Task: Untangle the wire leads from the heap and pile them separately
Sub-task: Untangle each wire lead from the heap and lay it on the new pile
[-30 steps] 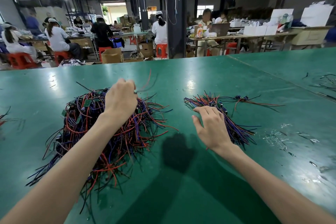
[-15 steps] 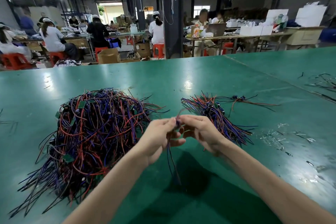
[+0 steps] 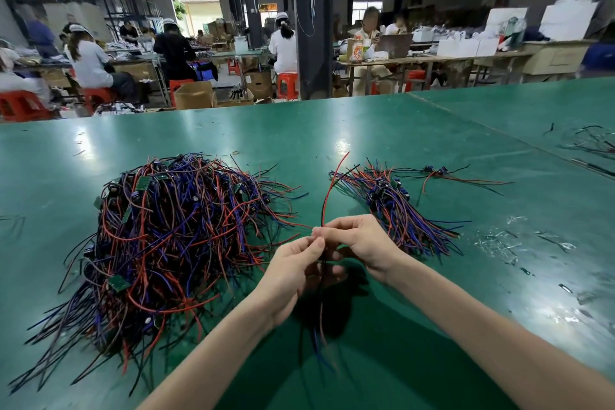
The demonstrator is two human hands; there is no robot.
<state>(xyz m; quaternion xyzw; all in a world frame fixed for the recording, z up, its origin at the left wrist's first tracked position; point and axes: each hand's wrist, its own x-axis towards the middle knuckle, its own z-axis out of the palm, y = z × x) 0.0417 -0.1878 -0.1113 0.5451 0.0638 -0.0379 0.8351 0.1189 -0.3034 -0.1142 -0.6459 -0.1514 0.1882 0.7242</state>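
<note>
A big tangled heap of red, blue and black wire leads (image 3: 173, 236) with small green boards lies on the left of the green table (image 3: 382, 130). A smaller, combed pile of leads (image 3: 402, 210) lies to the right. Between them, in front of me, my left hand (image 3: 293, 270) and my right hand (image 3: 359, 240) meet and both pinch one wire lead (image 3: 327, 190). Its red and black ends rise above my fingers; other ends hang down below my hands.
A single loose lead (image 3: 446, 175) lies beyond the small pile. Scraps of clear film (image 3: 519, 243) litter the table's right side, and more wires (image 3: 592, 140) lie at the far right. People sit at benches behind the table.
My left hand left the heap with a lead and came to the middle; my right hand lifted off the small pile to join it. The lead's ends now stick up above my fingers.
</note>
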